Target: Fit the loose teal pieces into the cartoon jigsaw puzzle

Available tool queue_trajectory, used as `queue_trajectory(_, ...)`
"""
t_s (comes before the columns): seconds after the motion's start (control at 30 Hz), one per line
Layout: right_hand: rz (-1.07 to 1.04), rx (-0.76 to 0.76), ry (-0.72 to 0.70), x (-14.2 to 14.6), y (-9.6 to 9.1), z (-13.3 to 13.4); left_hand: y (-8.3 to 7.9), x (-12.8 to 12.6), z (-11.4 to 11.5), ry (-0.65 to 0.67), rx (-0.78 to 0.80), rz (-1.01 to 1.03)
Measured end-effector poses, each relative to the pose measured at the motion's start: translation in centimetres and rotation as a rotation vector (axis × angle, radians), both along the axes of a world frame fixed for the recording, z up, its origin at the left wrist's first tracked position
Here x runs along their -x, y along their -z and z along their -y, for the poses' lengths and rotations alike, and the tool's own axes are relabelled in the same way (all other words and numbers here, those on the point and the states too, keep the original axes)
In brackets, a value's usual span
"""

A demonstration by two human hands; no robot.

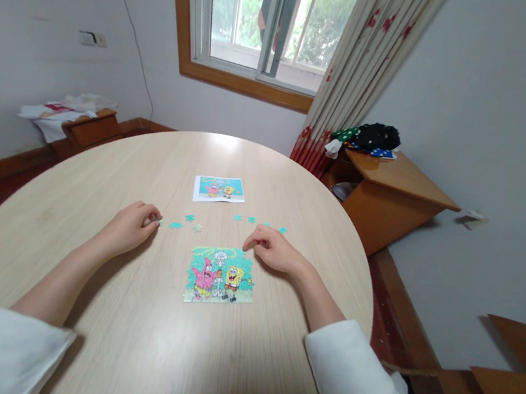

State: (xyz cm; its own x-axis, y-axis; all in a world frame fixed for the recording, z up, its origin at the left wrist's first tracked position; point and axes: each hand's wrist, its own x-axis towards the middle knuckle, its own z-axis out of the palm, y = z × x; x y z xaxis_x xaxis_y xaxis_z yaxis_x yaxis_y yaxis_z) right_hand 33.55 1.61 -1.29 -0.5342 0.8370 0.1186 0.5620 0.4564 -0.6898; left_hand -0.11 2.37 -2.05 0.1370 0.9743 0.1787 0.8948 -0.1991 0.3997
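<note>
A nearly whole jigsaw puzzle (221,276) with cartoon figures on turquoise lies flat on the round table (133,336). At its top right corner are the fingertips of my right hand (277,250), curled and closed; whatever they may hold is hidden. My left hand (130,228) rests on the table left of the puzzle, its fingers closed on a small puzzle piece (159,222) that peeks out at the tips. Loose turquoise pieces lie beyond the puzzle, such as one puzzle piece (189,217) at left and another piece (251,220) near my right hand.
Behind the loose pieces lies a reference picture (219,188) with the same figures. A wooden cabinet (393,183) with clothes (375,137) on it stands at the right. Papers cover a small stool (90,125) at the left. A curtain (351,72) hangs beside the window.
</note>
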Motion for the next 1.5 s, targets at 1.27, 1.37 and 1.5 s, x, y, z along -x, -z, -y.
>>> queue_trajectory(1.27, -0.001, 0.066, -0.125, 0.3, -0.4, 0.0, -2.0, -1.1, 1.1, -0.245, -0.118, 0.071)
queue_trajectory(1.37, -0.001, 0.061, -0.123, 0.2, -0.6, 0.1, -2.0, -1.1, 1.0, -0.245, -0.112, 0.074)
queue_trajectory(1.5, -0.033, 0.070, -0.123, 0.2, -0.9, 0.3, -1.9, -1.0, 1.0, -0.235, -0.117, 0.068)
